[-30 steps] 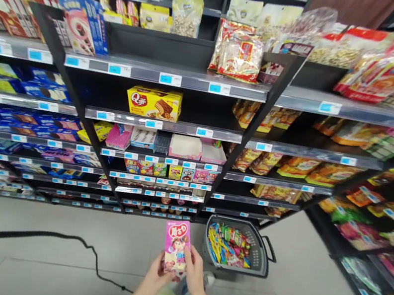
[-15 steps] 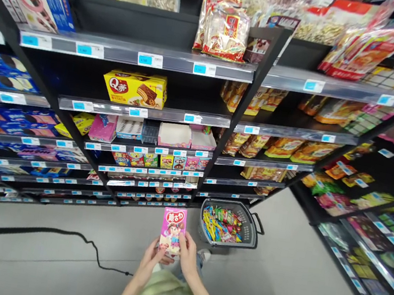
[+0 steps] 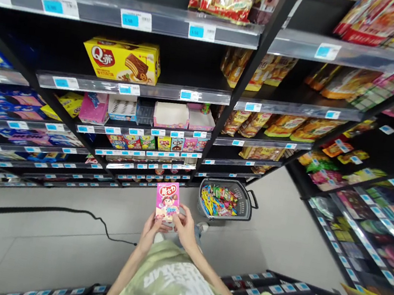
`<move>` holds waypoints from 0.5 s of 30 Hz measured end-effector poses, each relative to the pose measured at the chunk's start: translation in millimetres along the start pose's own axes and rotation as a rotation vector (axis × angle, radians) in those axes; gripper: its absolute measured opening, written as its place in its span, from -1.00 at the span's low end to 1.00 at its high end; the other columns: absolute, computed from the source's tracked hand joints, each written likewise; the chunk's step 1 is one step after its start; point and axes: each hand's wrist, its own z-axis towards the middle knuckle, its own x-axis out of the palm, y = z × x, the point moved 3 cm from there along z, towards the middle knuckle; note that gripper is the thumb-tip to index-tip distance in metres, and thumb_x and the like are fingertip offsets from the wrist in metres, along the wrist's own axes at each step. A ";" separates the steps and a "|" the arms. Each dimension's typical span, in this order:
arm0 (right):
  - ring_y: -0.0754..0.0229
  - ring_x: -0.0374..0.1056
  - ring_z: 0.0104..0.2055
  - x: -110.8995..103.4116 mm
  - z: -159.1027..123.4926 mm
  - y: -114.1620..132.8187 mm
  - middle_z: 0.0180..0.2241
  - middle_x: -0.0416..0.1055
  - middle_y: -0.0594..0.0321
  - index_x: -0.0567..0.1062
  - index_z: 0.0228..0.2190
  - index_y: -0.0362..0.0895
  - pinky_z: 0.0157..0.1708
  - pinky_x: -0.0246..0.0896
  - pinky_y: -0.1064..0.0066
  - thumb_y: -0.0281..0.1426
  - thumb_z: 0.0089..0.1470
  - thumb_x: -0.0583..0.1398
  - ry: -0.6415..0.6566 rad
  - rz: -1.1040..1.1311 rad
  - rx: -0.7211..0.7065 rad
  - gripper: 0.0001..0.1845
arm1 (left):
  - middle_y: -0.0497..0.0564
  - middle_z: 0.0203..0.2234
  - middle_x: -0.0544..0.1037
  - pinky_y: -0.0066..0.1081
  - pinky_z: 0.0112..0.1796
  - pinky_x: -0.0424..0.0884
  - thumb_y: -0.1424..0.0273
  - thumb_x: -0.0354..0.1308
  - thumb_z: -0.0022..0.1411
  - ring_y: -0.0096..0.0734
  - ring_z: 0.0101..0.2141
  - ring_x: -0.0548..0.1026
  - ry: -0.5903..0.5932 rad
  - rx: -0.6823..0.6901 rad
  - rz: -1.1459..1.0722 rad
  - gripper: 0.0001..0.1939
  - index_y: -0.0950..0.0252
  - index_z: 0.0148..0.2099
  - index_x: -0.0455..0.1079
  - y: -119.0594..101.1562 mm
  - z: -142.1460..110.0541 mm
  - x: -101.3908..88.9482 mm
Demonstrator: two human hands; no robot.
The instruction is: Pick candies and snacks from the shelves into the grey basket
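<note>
A pink snack box [image 3: 167,200] with a cartoon figure on its front is held between both hands, low in front of my body. My left hand [image 3: 152,226] grips its lower left corner, fingers partly under it. At the lower right edge, my right hand [image 3: 184,224] has its thumb on the front and its other fingers bent around the side. To the right on the floor stands a grey shopping basket [image 3: 246,207], with many brightly wrapped snacks [image 3: 219,199] inside.
Ahead are black shelves with price tags, carrying a yellow cake box [image 3: 124,61], small snack boxes [image 3: 165,143] and bagged snacks [image 3: 279,126]. A black cable [image 3: 58,209] runs across the grey floor on the left. More shelves [image 3: 373,222] stand to the right and behind me.
My view has tilted downward, so the shelves, basket and hands sit higher in the picture. Both hands keep hold of the pink box, with the right hand slightly lower on its edge.
</note>
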 end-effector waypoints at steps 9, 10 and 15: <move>0.31 0.23 -0.58 -0.9 -0.3 -5.5 -0.46 0.45 0.29 0.24 0.07 -0.14 -0.64 0.07 0.53 -0.09 0.08 0.26 -0.006 -0.006 0.029 -0.36 | 0.29 -0.15 0.59 -0.23 -0.25 0.54 0.01 0.28 0.16 -0.08 -0.30 0.64 -0.015 -0.022 -0.006 -0.22 0.39 0.23 0.16 4.2 2.9 -2.9; 0.30 0.24 -0.57 -0.8 -0.3 -6.7 -0.44 0.46 0.27 0.24 0.07 -0.14 -0.64 0.08 0.53 -0.09 0.08 0.26 -0.006 -0.005 0.026 -0.36 | 0.27 -0.16 0.60 -0.22 -0.25 0.54 0.01 0.28 0.16 -0.07 -0.30 0.64 -0.016 -0.020 -0.012 -0.23 0.38 0.22 0.17 5.6 3.5 -4.3; 0.33 0.20 -0.61 0.4 -0.2 -6.1 -0.48 0.43 0.31 0.25 0.06 -0.14 -0.65 0.06 0.53 -0.09 0.08 0.26 -0.023 -0.006 0.014 -0.37 | 0.24 -0.21 0.61 -0.22 -0.28 0.53 -0.08 0.23 0.14 -0.07 -0.33 0.64 -0.029 -0.029 -0.070 -0.22 0.38 0.19 0.23 10.7 5.4 -8.9</move>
